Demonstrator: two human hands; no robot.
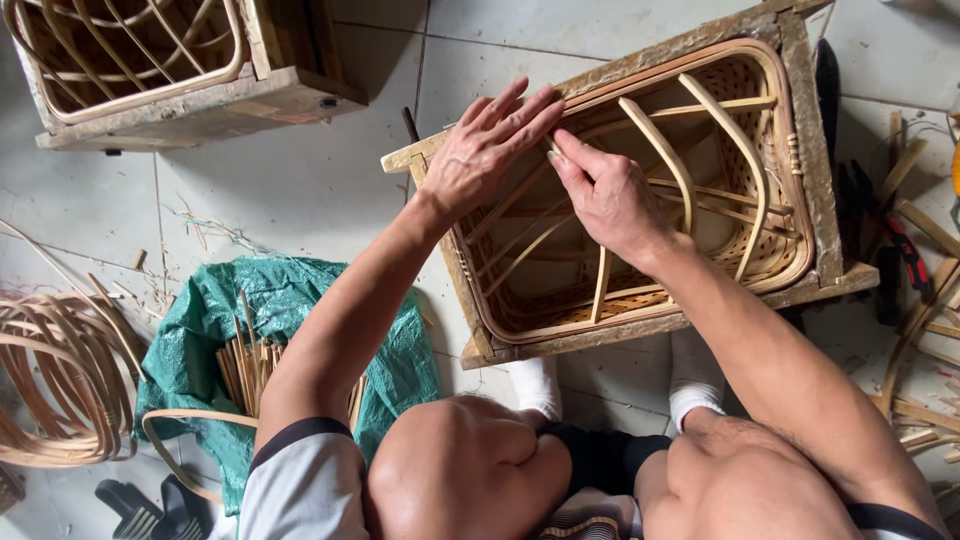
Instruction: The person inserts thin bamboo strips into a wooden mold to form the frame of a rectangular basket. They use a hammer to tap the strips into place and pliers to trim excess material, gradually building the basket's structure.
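while two hands press one basket (640, 210), left hand (482, 155) flat, spread; right hand (608, 195) pinching rim strip.

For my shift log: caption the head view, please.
Both hands, left hand and right hand, press rattan strips inside a woven basket held in a wooden frame.

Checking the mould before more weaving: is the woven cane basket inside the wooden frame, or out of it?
Inside: the woven cane basket sits within the wooden frame, rim following its edge.

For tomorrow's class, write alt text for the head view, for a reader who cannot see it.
Both hands, left hand and right hand, press on the rim of a woven rattan basket set in a wooden frame on a tiled floor.
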